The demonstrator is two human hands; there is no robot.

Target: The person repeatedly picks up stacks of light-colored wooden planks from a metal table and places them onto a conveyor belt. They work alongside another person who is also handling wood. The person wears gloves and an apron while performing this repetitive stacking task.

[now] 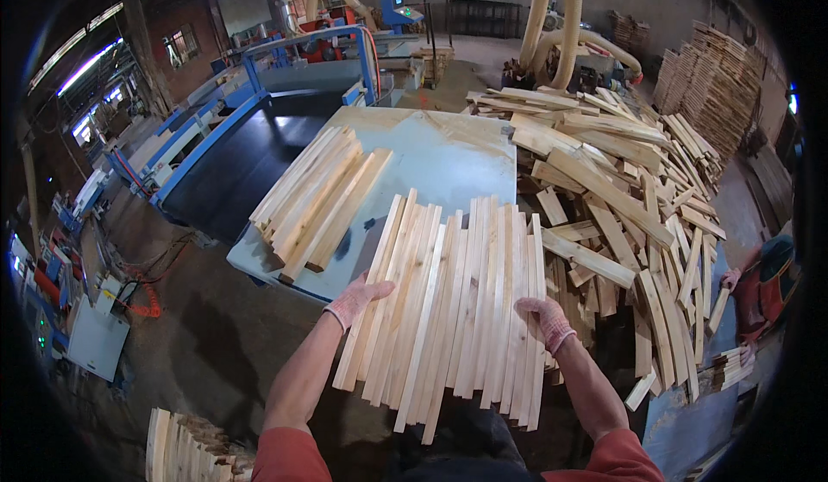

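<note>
Between my two gloved hands is a wide row of pale wooden strips (448,309), set side by side with uneven ends. My left hand (358,298) presses on the row's left edge, thumb on top. On the opposite edge, my right hand (545,320) grips the outermost strips, its thumb also over the top. The fingers beneath the wood are hidden. The row's far end overlaps the near edge of a pale blue table (431,159). A smaller group of wooden strips (319,197) lies on that table's left part.
A large heap of loose boards (612,197) rises right of the table. Left of it stands a blue-framed machine with a black conveyor belt (250,154). More strips (185,447) are stacked at the lower left. At the right edge, a person in red (763,288) handles wood.
</note>
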